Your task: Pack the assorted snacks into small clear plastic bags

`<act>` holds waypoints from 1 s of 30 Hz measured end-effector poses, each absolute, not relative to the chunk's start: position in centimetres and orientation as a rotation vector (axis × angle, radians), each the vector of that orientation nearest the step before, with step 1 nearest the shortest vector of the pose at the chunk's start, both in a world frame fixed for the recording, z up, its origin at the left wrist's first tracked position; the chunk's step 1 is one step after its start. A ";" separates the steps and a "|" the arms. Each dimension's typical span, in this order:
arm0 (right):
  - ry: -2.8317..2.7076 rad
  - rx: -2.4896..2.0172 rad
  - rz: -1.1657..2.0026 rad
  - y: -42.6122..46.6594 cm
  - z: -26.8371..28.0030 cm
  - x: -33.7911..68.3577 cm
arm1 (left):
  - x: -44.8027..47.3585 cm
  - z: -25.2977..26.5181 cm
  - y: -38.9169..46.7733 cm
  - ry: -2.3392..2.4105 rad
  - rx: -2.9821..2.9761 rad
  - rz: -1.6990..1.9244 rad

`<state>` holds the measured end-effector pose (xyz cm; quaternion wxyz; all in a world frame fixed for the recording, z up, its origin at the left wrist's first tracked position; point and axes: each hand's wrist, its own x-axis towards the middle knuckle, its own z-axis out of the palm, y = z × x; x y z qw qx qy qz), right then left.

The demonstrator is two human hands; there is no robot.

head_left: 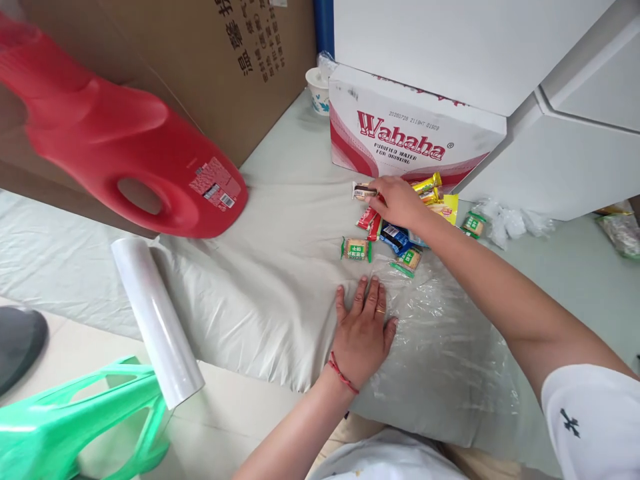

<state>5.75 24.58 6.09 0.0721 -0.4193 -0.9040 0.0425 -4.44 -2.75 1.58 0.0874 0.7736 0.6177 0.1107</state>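
Observation:
My left hand (363, 337) lies flat on the grey-green cloth (270, 280), fingers outstretched, holding nothing. Beyond its fingertips is a green-and-clear biscuit packet (357, 250). My right hand (397, 202) reaches over the pile of snacks, its fingers closed on a small brown-and-white wrapped snack (363, 192); the fingertips are partly hidden. Under and around that hand are red packets (367, 217), a blue packet (395, 238), yellow packets (427, 183) and another green biscuit packet (407, 261). Clear plastic film (440, 333) spreads to the right of my left hand.
A white-and-red water carton (415, 133) stands behind the snacks, beside a paper cup (319, 90). On the left are a large red bottle (165, 167), a white roll (157, 323), a green plastic stool (100, 413) and a brown cardboard box (165, 53). White cabinets (565, 153) border the right.

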 end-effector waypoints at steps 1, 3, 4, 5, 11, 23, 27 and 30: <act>-2.677 -1.332 0.095 25.0 6.1 5.1 | -4.4 1.6 -2.7 1.841 2.304 0.330; -2.679 -1.460 0.038 26.3 5.9 3.3 | -4.4 1.7 -2.7 1.839 2.307 0.328; -2.721 -1.514 0.040 27.0 5.8 2.3 | -4.4 1.7 -2.8 1.838 2.307 0.326; -2.767 -1.571 0.061 27.7 5.7 1.4 | -4.4 1.7 -2.8 1.837 2.308 0.324; -2.674 -1.598 0.063 27.8 8.6 -0.6 | -4.4 1.7 -2.8 1.845 2.311 0.323; -3.077 -1.260 0.219 15.4 7.0 2.3 | -4.4 1.4 -2.8 1.843 2.293 0.355; -2.940 -1.267 0.201 15.3 8.5 3.1 | -4.3 1.3 -2.9 1.849 2.279 0.373; -2.712 -1.349 0.211 13.4 11.2 6.7 | -4.3 1.3 -2.9 1.857 2.283 0.376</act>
